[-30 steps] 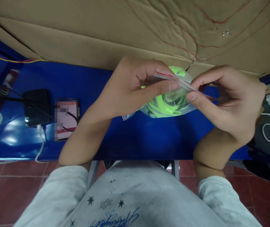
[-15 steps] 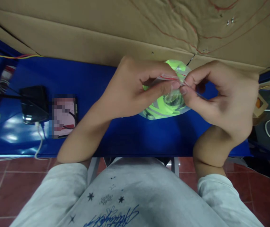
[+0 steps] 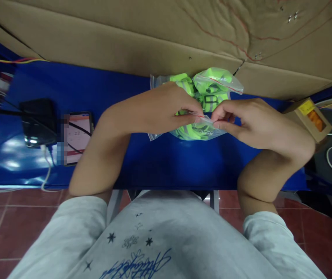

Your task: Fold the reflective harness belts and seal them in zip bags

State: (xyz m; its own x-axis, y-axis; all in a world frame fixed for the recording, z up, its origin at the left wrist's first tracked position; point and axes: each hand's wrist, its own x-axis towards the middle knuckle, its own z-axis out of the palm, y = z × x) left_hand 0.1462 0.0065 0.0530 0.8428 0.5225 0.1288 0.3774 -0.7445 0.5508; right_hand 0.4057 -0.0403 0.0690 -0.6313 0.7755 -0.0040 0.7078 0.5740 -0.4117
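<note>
A clear zip-lock bag (image 3: 198, 131) with a red seal line hangs between my hands, and folded neon-yellow fabric with grey bands shows inside it. My left hand (image 3: 180, 106) pinches the left part of the bag's top edge. On the other side, my right hand (image 3: 241, 120) pinches the same edge between thumb and fingers, close to the left fingertips. Just behind lie more clear bags of the same neon-yellow fabric, one with its red seal at the back right (image 3: 216, 79) and another at the back left (image 3: 180, 81), partly covered by my left hand.
On the blue table (image 3: 166, 166), a phone (image 3: 78, 137) and a black device (image 3: 38, 120) with cables stand at the left. A cardboard box (image 3: 309, 118) with an orange item sits at the right. A cardboard panel (image 3: 125, 38) rises behind.
Both hands have moved down and toward me with the pinched bag. The bags behind, mostly hidden before, now show. The cardboard box at the right is also more visible.
</note>
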